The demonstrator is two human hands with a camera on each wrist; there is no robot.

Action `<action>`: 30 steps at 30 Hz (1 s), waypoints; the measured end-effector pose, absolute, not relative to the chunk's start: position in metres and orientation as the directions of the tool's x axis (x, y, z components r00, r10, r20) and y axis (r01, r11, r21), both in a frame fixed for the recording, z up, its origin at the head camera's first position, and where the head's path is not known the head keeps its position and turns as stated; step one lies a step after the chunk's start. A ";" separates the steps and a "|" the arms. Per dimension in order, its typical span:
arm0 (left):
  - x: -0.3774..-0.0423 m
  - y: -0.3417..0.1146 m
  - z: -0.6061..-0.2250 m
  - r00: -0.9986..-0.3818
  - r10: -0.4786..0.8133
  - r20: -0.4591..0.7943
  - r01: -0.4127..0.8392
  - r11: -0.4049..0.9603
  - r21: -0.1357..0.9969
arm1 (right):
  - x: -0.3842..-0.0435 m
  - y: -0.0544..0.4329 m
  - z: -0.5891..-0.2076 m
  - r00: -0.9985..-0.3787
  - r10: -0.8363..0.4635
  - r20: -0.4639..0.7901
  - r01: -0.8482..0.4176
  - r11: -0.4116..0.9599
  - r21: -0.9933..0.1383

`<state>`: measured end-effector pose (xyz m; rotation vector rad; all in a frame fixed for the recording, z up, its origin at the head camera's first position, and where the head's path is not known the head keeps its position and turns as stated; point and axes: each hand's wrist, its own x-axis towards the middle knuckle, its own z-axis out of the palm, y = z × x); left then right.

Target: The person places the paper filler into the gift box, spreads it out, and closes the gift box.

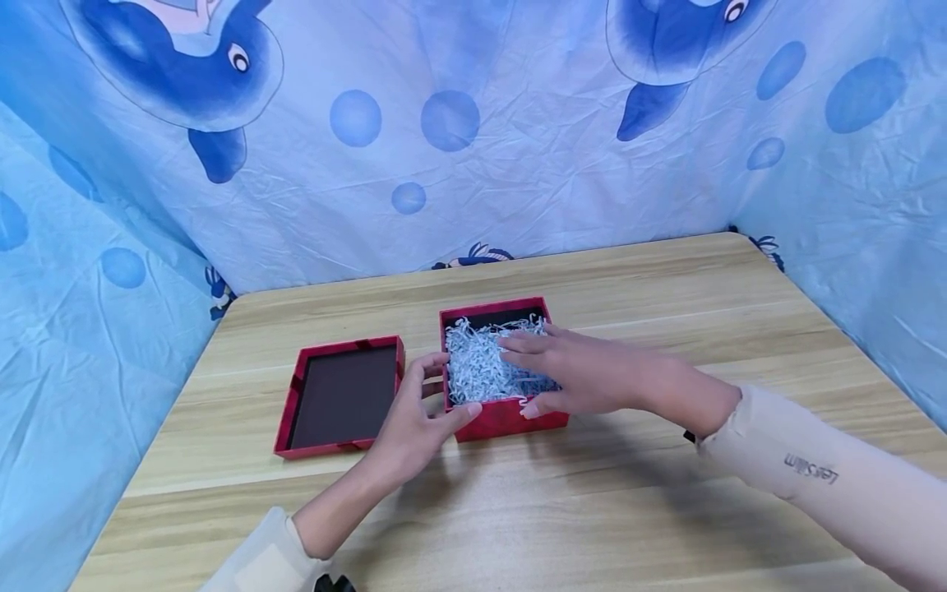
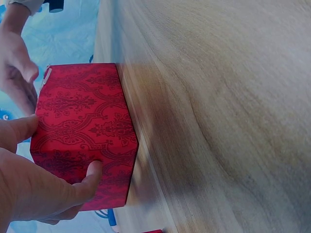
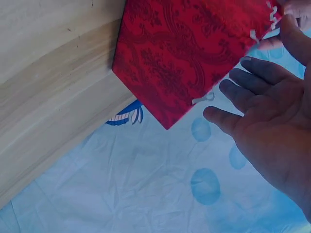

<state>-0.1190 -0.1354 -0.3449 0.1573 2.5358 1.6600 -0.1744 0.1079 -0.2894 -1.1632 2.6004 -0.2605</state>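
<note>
A red patterned gift box (image 1: 510, 419) stands uncovered on the table, filled with pale blue shredded paper (image 1: 473, 363). My left hand (image 1: 414, 429) holds the box at its near left corner. Its thumb lies at the front rim while the fingers bear on the left side, as the left wrist view shows. Over the right part of the filling hovers my right hand (image 1: 584, 370), palm down with its fingers extended, partly covering the paper. A paper strand (image 3: 203, 98) hangs over the box's rim in the right wrist view.
To the left of the box lies its red lid (image 1: 344, 396), dark inside turned up. The wooden table (image 1: 629, 501) reaches back to a blue cloth backdrop (image 1: 518, 189) printed with dolphins and bubbles, which also hangs at both sides.
</note>
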 end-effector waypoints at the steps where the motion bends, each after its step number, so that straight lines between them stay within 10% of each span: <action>1: -0.119 -0.135 -0.345 -0.989 0.144 -0.033 0.028 0.399 0.917 | -0.173 0.108 -0.291 -0.633 -0.753 -0.178 -0.703 0.656 -0.274; 30: -0.122 -0.137 -0.347 -0.987 0.161 -0.019 0.044 0.384 0.922 | -0.197 0.108 -0.311 -0.669 -0.743 0.024 -0.718 0.637 -0.280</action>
